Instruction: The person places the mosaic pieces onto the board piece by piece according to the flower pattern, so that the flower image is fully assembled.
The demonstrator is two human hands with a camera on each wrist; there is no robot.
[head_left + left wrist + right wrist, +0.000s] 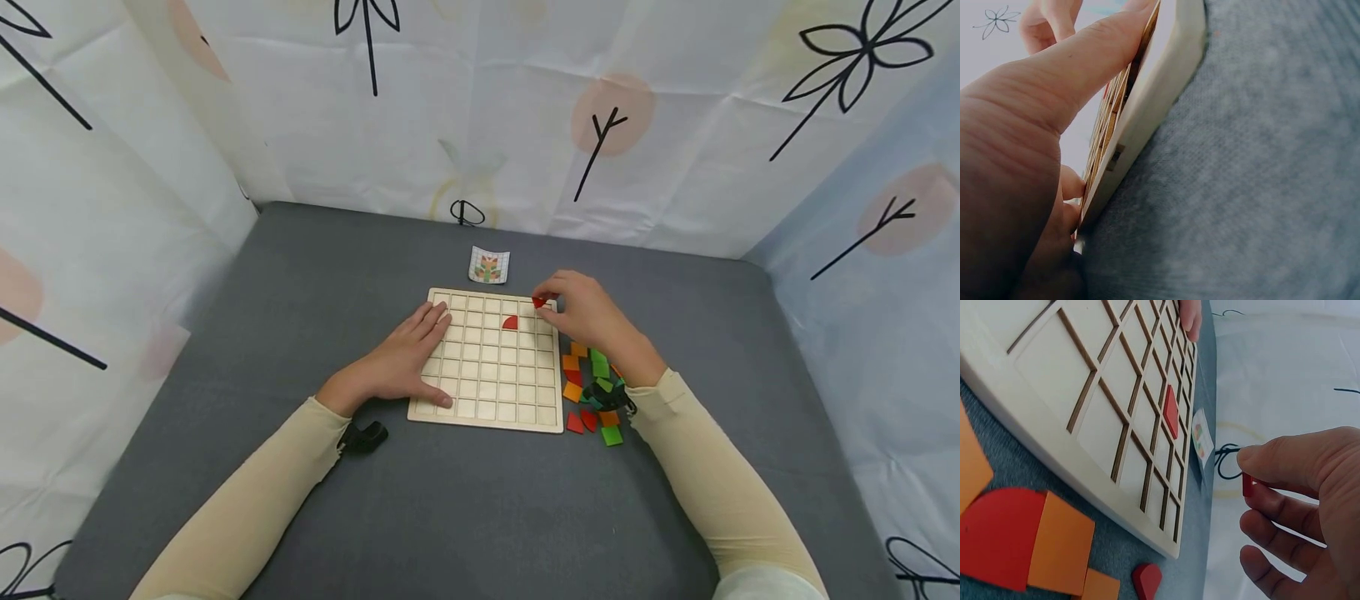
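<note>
A light wooden grid board (487,368) lies on the dark grey table. My left hand (396,360) rests on its left side, fingers spread across the edge and thumb near the front corner. One red quarter-round tile (512,323) sits in a cell of the upper rows. Over the board's far right corner, my right hand (588,315) pinches a small red tile (1247,484) between thumb and index finger. In the right wrist view the other fingers are loosely bent, and most of the held tile is hidden by the fingertips.
Loose orange, green and red tiles (572,392) lie along the board's right side, partly under my right wrist. A small card (489,265) with a coloured flower pattern lies beyond the far edge. Patterned white cloth (480,108) hangs around the table.
</note>
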